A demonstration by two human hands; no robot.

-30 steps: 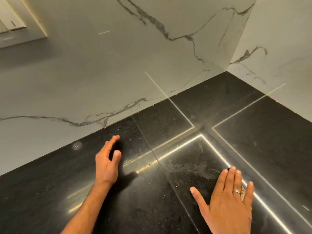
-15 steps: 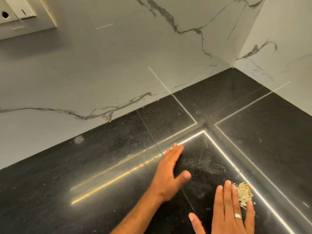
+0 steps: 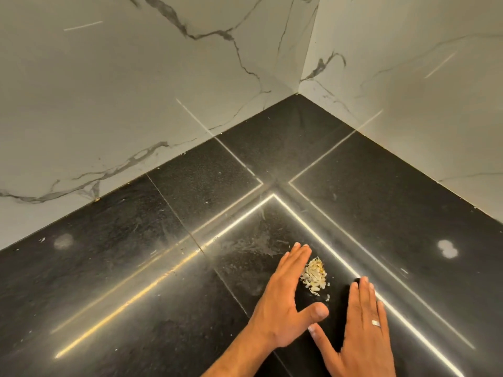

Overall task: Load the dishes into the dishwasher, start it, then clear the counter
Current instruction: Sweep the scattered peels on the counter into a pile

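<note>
Black counter: flat hands flank crumbs.

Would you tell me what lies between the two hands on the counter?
In the head view, a small pile of pale scraps lies on the counter between the left hand and right hand.

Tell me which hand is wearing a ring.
The right hand: a silver band sits on one finger. The left hand, beside the crumb pile, is bare.
</note>
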